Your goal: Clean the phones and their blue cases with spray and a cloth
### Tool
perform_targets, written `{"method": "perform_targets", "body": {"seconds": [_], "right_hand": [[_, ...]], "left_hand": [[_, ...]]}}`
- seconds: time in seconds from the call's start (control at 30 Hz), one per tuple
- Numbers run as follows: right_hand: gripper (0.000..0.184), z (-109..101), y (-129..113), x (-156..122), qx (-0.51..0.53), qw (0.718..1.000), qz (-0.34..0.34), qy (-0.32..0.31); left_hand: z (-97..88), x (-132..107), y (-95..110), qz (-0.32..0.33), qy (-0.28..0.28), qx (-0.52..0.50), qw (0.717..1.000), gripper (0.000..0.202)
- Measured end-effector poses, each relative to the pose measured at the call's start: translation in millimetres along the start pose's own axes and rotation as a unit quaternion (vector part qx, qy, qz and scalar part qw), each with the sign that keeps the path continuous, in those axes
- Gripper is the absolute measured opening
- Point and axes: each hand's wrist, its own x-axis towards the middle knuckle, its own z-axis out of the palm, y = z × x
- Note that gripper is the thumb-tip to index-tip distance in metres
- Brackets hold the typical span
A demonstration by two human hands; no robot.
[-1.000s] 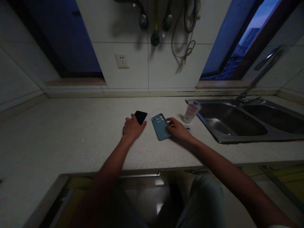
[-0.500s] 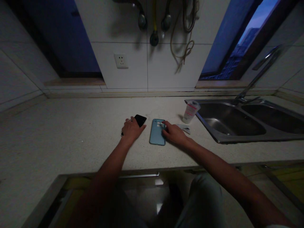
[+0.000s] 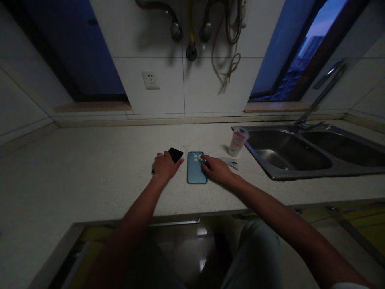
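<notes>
A black phone (image 3: 175,153) lies on the pale countertop (image 3: 90,168), mostly covered by my left hand (image 3: 164,166), which rests flat on it with the fingers curled over its edges. Right beside it lies a light blue phone case (image 3: 195,173), back up, with camera cut-outs at its far end. My right hand (image 3: 218,169) lies on the counter against the case's right edge, its fingertips touching the case near the cut-outs.
A white tube with pink print (image 3: 237,141) stands by the steel double sink (image 3: 300,154) at the right, with a small flat packet (image 3: 230,162) in front of it. A tap (image 3: 321,90), hoses and a wall socket (image 3: 150,79) are behind. The counter's front edge is near me.
My right hand has turned the blue case from slanted to straight and slid it left, next to the black phone. My left hand has stayed on the phone.
</notes>
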Motion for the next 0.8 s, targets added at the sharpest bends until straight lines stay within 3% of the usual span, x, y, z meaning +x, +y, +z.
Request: {"method": "perform_targets", "body": {"seconds": [0.3, 0.6, 0.8], "right_hand": [[0.041, 5.6, 6.6, 1.8, -0.007, 1.0, -0.022, 0.012], [0.04, 4.2, 6.5, 2.2, 0.004, 1.0, -0.027, 0.004], [0.041, 2.6, 6.8, 1.6, 0.056, 0.998, -0.027, 0.032]], "left_hand": [[9.7, -0.3, 2.1, 0.031, 0.059, 0.049, 0.997, 0.074], [10.9, 0.6, 2.1, 0.033, 0.059, 0.065, 0.996, 0.073], [7.2, 2.7, 2.9, 0.046, 0.055, 0.041, 0.997, 0.071]]}}
